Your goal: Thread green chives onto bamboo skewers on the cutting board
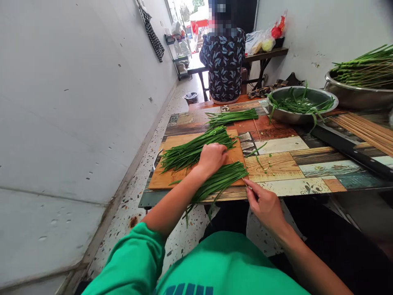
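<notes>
A large pile of garlic chives lies on a wooden cutting board. My left hand reaches over the board, its fingers curled down at the near right end of this pile; the fingertips are partly hidden. Closer to me, a flat row of garlic chives lies across the board's front edge, its leaves hanging over the table's side. A thin bamboo skewer runs into the right end of that row. My right hand pinches the skewer's near end between thumb and fingers, just off the table edge.
Another chive bunch lies behind the board. To the right are a metal bowl of chives, a large knife, loose skewers and a basin of skewered greens. A person sits ahead, back turned.
</notes>
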The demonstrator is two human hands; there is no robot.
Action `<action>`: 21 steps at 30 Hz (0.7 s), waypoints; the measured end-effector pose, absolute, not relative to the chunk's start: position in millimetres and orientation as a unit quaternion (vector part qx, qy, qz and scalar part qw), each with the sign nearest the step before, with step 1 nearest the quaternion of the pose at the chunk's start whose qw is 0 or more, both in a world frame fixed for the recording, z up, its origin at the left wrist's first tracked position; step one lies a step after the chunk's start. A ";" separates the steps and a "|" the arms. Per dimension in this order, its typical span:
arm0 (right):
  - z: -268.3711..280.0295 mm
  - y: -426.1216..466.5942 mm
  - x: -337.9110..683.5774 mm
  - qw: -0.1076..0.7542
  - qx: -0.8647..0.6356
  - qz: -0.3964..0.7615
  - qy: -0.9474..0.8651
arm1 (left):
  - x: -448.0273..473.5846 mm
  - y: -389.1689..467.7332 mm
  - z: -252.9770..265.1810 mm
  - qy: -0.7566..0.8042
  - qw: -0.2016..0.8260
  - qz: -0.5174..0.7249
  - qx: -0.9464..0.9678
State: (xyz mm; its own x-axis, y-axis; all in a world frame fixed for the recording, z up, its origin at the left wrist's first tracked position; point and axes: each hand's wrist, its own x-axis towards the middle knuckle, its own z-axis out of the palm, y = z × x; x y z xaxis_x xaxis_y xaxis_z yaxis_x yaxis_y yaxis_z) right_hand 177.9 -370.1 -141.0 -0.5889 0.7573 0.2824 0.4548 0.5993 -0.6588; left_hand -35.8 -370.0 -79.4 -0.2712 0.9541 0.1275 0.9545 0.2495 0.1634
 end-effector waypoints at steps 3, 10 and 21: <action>-140.8 -371.2 178.0 0.279 -0.363 0.272 -0.846 | -35.3 -355.8 -81.8 -0.813 0.056 -0.072 -0.576; -139.5 -368.3 179.5 0.295 -0.364 0.263 -0.843 | -30.1 -337.0 -87.4 -0.810 0.054 -0.070 -0.580; -144.7 -366.7 189.1 0.325 -0.371 0.268 -0.828 | -38.3 -354.3 -81.7 -0.771 -0.167 -0.192 -0.583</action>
